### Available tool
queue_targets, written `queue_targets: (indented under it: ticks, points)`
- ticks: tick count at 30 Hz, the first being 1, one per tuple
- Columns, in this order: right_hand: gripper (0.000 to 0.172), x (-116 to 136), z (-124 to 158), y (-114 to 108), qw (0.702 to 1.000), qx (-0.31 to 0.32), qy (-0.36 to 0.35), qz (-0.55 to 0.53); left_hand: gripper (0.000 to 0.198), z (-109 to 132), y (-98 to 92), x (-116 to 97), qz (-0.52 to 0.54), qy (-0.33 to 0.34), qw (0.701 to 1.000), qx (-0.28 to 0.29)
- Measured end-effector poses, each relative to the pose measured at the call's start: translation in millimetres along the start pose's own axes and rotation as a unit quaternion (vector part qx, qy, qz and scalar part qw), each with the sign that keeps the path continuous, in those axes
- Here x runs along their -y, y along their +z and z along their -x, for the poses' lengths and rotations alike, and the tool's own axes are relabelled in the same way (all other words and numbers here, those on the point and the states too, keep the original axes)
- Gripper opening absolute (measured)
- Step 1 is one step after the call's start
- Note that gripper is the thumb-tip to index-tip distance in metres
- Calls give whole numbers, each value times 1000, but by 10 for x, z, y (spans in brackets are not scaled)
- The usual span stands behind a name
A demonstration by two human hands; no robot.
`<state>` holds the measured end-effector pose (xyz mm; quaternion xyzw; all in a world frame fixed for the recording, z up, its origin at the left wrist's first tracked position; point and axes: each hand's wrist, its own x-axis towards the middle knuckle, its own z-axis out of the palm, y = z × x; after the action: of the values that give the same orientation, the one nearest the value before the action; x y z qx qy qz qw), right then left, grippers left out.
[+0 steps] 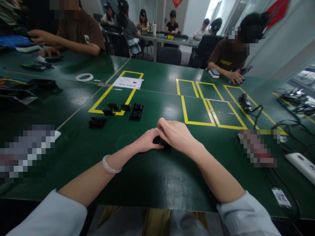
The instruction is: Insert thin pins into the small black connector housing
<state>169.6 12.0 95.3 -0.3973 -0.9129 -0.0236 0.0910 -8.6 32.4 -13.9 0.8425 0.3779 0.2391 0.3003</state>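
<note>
Near the middle of the green table, my left hand grips a small black part from the left, its fingers closed round it. My right hand bends over the same part from the right, thumb and fingers pressed together on it. Both hands touch, and they cover most of the part. To the left lie small black pieces: a block, upright plates and a dark cluster.
Yellow tape outlines mark the table. A white paper and a tape roll lie at back left. Black cables and a white power strip are at right. People sit across the table.
</note>
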Motion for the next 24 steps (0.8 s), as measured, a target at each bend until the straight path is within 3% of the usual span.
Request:
queue_targets:
  ticks: [13, 24]
  points:
    - [23, 34, 27, -42, 998, -13, -52, 14, 34, -7, 6, -25, 21, -1, 1000, 6]
    - [23, 62, 41, -59, 1000, 7, -23, -8, 39, -3, 11, -10, 6, -7, 1000, 11]
